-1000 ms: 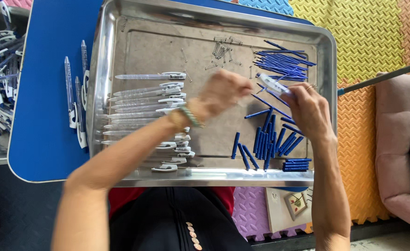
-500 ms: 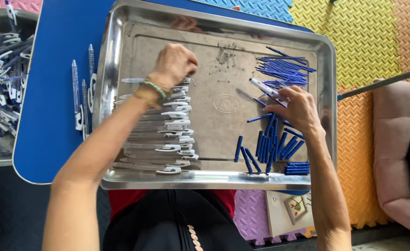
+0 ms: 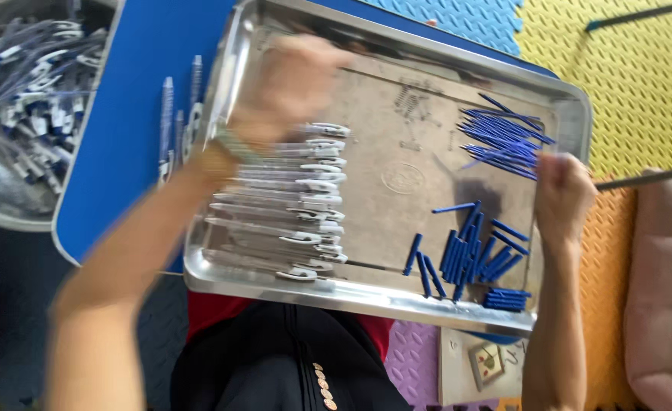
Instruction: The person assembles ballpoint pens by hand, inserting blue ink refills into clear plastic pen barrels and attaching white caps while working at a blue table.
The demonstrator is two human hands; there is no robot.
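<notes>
A row of clear pen barrels (image 3: 283, 202) with white clips lies stacked side by side along the left half of a steel tray (image 3: 397, 301), running from the tray's near edge toward its far left corner. The left hand (image 3: 294, 84) rests over the far end of that row, fingers curled down onto the topmost barrels — blurred, so whether its grip is closed on one I cannot tell. The right hand (image 3: 563, 194) sits at the tray's right edge, its grip drawn into a loose fist just beside a fan of thin blue refills (image 3: 503, 137) in the far right corner; what it holds, if anything, is hidden. Short blue caps (image 3: 473, 251) lie scattered near the tray's near right corner, with a small tidy bundle of them (image 3: 507, 299) against the near rim. The tray sits on a blue surface (image 3: 134, 99), where a few loose pens (image 3: 176, 114) lie just left of the tray. Beyond the surface's left edge, a metal bowl (image 3: 1, 205) holds a heap of pens.
</notes>
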